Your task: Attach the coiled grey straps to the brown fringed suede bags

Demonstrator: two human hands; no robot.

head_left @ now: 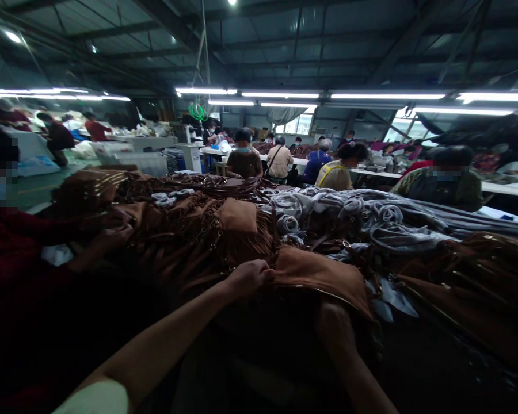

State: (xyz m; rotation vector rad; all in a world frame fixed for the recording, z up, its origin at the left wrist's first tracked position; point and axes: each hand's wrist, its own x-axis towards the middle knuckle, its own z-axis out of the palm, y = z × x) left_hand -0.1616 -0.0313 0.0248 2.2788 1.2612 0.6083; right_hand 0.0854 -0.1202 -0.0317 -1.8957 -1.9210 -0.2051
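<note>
A brown suede-like bag with a metal zipper along its near edge lies in front of me. My left hand is closed on the bag's left corner, by the zipper's end. Just below the zipper, my right hand is dark and smeared by motion, its fingers not clearly visible. Whether it is inside the bag or against its side, I cannot tell. Just beyond sits a fringed brown bag with metal clasps on straps.
Grey-wrapped straps pile up behind the bag. More brown bags with zippers are stacked at right, and others at left. A co-worker's hands handle brown material at left. Several people sit at tables farther back.
</note>
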